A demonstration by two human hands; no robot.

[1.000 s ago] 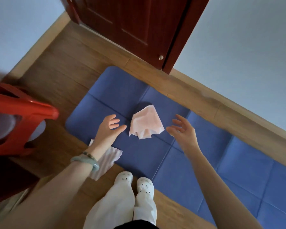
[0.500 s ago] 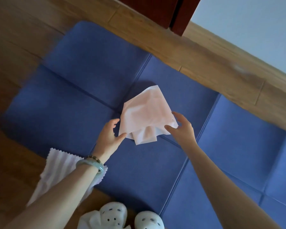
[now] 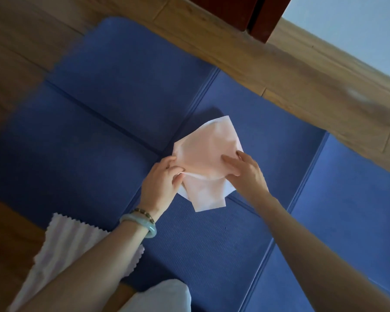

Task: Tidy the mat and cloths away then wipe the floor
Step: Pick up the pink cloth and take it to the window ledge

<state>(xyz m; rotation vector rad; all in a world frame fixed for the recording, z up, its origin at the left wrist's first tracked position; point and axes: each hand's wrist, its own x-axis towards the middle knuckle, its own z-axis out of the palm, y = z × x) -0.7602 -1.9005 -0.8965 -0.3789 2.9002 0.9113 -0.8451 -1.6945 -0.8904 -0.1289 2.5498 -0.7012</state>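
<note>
A blue folding mat point(image 3: 113, 136) with creased panels lies spread on the wooden floor. In its middle rests a crumpled pale pink cloth point(image 3: 208, 152). My left hand point(image 3: 161, 182) pinches the cloth's left edge between thumb and fingers. My right hand point(image 3: 245, 168) lies on the cloth's right side, fingers curled over the fabric. A second cloth, white and pink striped with a zigzag edge point(image 3: 61, 246), lies at the mat's near left edge, partly hidden under my left forearm.
Wooden floor point(image 3: 14, 52) surrounds the mat on the left. A wooden skirting board point(image 3: 302, 73) and a pale wall point(image 3: 358, 25) run behind it. A dark red door frame point(image 3: 263, 16) stands at the top. My white trouser leg point(image 3: 160, 298) shows at the bottom.
Both hands have closed in from either side and taken hold of the pink cloth. The view has dropped closer to the mat; the red stool and my shoes have left the frame.
</note>
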